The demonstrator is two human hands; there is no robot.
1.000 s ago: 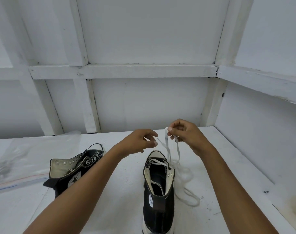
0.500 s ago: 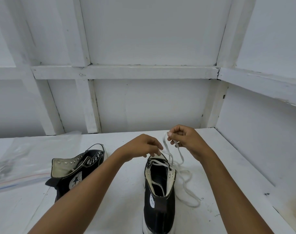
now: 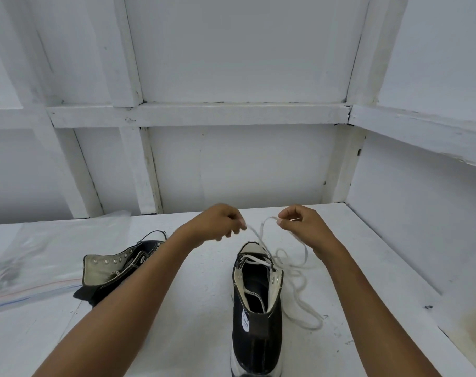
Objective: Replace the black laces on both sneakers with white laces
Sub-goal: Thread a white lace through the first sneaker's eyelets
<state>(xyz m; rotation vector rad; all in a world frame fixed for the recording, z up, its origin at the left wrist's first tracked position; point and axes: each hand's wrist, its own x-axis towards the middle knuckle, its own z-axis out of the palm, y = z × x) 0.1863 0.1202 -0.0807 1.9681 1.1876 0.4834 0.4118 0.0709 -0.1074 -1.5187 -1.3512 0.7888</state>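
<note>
The lacing of the first sneaker (image 3: 255,308) was in hand. It stood upright on the counter (image 3: 198,295), toe pointing away, with the white lace (image 3: 259,238) crossing only its farthest eyelets. The left hand (image 3: 220,223) and right hand (image 3: 302,224) hovered beyond the toe, a little apart. Each pinched a run of the lace between thumb and fingertips with the other fingers curled in, while the slack lay coiled on the counter just right of the shoe. They seemed to be drawing the two ends even. Next, probably, came crossing the ends and feeding each tip through the next eyelet up — fiddly work needing a grip close to the tip. The second sneaker (image 3: 117,268) lay on its side to the left, its eyelets apparently bare.
</note>
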